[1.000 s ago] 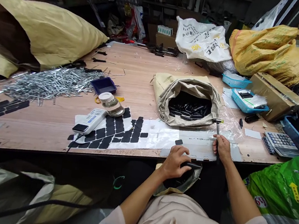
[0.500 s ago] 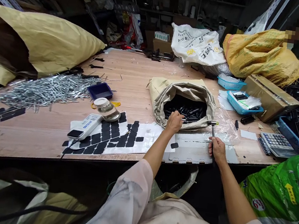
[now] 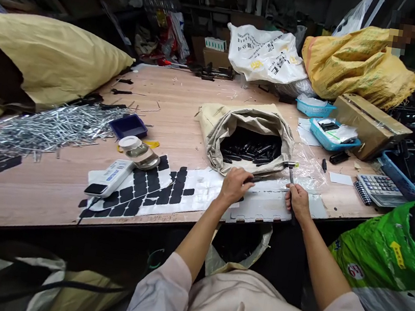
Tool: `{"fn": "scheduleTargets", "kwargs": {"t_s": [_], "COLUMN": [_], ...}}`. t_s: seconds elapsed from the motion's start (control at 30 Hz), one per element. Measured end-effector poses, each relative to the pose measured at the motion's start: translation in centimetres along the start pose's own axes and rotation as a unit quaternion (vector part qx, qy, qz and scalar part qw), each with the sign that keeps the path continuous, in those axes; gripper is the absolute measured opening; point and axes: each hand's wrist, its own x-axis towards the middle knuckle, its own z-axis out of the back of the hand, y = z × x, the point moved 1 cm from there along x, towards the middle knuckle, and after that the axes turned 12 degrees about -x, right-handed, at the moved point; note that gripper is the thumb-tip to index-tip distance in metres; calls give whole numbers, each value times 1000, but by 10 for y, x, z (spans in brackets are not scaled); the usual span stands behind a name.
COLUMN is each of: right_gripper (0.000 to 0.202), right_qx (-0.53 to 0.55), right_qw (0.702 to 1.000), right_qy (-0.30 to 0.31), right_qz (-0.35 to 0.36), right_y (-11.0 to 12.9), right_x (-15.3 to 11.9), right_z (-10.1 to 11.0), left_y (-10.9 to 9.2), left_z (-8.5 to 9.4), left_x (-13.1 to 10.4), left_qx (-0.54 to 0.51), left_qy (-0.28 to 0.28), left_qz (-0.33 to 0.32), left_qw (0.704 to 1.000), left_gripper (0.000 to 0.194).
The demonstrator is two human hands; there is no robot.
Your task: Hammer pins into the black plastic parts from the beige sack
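Observation:
My left hand (image 3: 233, 186) is closed on a slim black piece (image 3: 254, 179), just in front of the mouth of a beige sack (image 3: 209, 124). Many similar dark pieces (image 3: 258, 147) lie inside that sack. To the right, my right hand (image 3: 298, 202) grips the handle of a small hammer (image 3: 291, 173), its head raised at the sack's right edge with a yellowish tip. Beneath both hands, at the table's front edge, is a pale flat board (image 3: 266, 206). White sheets with black rounded stickers (image 3: 166, 188) lie left of my left hand.
Left on the table are a heap of metal rods (image 3: 60, 127), a dark blue tray (image 3: 128, 126), a glass jar (image 3: 141, 154) and a white device (image 3: 111, 178). Blue baskets (image 3: 334, 134), a cardboard box (image 3: 369, 128) and a calculator (image 3: 378, 190) stand right. A green sack (image 3: 371, 250) bulges by the front edge.
My left hand has drawn back from the sack's mouth toward me, now with a black piece in its fingers. The right hand still holds the hammer. The view has shifted slightly.

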Motion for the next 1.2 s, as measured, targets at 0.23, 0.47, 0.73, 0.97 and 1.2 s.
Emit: {"fn": "scheduleTargets", "kwargs": {"t_s": [0.23,0.47,0.73,0.97,1.2], "right_gripper": [45,41,41,41,39], "right_qx": [-24,-251,-357,-366,-363], "right_qw": [999,954,911,911,907], "right_qy": [-12,35,17,50,72], "right_qz": [20,162,207,185,201], "right_y": [6,10,11,10,14], "right_x": [-14,-76,-88,-89,-89], "right_z": [0,-6,-12,-15,-23], "left_y": [15,15,16,15,15], "left_z": [-32,-31,-33,-33,-31], "left_x": [-39,-35,-35,-36,-34], "left_qx": [-60,-65,-71,-79,-87], "left_qy": [13,19,15,19,30], "left_qz": [74,75,77,84,101], "left_qw": [995,995,994,993,991], "left_gripper": [20,20,18,18,20]}}
